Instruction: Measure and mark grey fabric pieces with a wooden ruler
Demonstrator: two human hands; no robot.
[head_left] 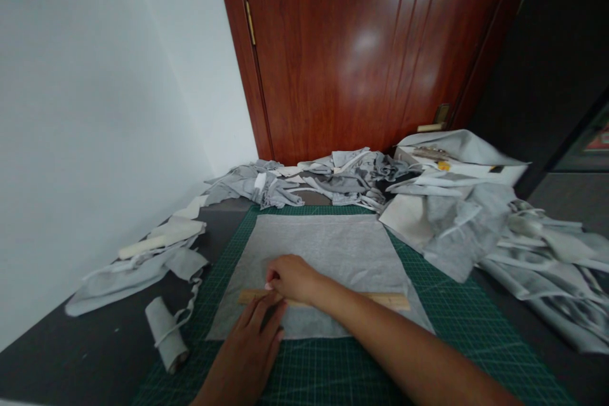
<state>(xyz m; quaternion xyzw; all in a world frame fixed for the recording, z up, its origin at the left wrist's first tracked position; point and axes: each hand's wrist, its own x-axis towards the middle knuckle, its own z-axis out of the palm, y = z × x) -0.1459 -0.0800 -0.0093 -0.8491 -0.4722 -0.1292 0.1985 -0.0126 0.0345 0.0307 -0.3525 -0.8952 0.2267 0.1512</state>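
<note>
Crosswise lies the wooden ruler [387,301], its left part under my left hand [250,346], fingers slightly spread; my right hand [291,278] bunches its fingers just beyond, around what I can't tell. Grey cloth [328,238] lies beneath, then green cutting mat [323,371].

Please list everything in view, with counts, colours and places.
ruler: 1, light wood, across the cloth's near half
cloth: 1, grey, flat on the mat
mat: 1, green, on the table
roll: 1, grey, tied, left of the cloth
fabric pieces: many, uncountable, grey and white, left, behind and right of the mat
yellow item: 1, yellow, on the right-hand heap
table: 1, dark, under the mat
wall: white, left
door: 1, reddish-brown, behind the table
hinge: 1, brass-coloured, door's left edge
handle: 1, brass-coloured, door's right side
left hand: 1, bare, fingertips on the ruler
right hand: 1, bare, at the ruler's left part
</note>
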